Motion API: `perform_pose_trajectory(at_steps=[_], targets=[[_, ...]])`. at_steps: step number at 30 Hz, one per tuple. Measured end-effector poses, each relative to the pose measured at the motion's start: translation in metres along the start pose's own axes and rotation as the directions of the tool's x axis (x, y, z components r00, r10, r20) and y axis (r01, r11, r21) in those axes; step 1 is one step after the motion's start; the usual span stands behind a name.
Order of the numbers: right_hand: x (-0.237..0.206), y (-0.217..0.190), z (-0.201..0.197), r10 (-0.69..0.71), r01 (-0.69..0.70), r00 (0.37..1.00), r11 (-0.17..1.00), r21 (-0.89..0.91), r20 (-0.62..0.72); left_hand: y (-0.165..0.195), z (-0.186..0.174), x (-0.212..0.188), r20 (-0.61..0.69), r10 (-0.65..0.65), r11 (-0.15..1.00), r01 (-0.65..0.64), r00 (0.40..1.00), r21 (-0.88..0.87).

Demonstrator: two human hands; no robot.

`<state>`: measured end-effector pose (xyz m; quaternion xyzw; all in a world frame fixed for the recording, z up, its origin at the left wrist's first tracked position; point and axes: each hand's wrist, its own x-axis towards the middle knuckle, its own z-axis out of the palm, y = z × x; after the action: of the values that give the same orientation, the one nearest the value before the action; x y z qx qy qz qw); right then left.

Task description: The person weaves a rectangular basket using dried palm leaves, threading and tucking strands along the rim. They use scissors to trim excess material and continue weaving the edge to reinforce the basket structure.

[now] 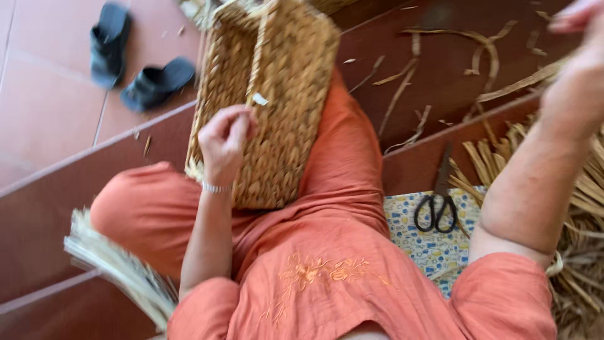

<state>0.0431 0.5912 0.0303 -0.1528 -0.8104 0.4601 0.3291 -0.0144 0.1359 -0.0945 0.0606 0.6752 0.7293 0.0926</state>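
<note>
A woven straw basket lies across my lap on my orange trousers. My left hand rests on the basket's face, fingers closed and pinching a thin pale strand that runs up over the weave. My right hand is raised at the upper right edge, blurred and partly cut off; its grip is unclear. A small pale scrap sits on the basket near my left fingers.
Black scissors lie on a patterned cloth to my right. Dried straw piles up at right and a pale bundle sits lower left. Two dark sandals rest on the red tiles. Loose strips litter the step.
</note>
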Motion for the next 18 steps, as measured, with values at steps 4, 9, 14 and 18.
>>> perform_pose_trajectory(at_steps=[4, 9, 14, 18], targets=[[-0.040, 0.002, 0.111, -0.435, 0.387, 0.846, 0.899, 0.207, 0.307, 0.000, -0.022, 0.035, -0.110, -0.015, 0.998, 0.022, 0.994, 0.063], [-0.098, 0.026, 0.203, -0.044, -0.103, 0.834, 0.967, 0.234, 0.550, 0.001, -0.011, 0.050, 0.133, 0.207, 0.769, -0.245, 0.969, 0.590], [-0.118, 0.023, 0.258, 0.156, -0.407, 0.771, 0.866, 0.290, 0.618, 0.002, 0.003, 0.070, 0.217, 0.241, 0.532, -0.315, 0.946, 0.786], [-0.112, 0.017, 0.288, 0.160, -0.423, 0.765, 0.855, 0.299, 0.624, -0.003, -0.014, 0.081, 0.173, 0.208, 0.751, -0.270, 0.963, 0.602]])
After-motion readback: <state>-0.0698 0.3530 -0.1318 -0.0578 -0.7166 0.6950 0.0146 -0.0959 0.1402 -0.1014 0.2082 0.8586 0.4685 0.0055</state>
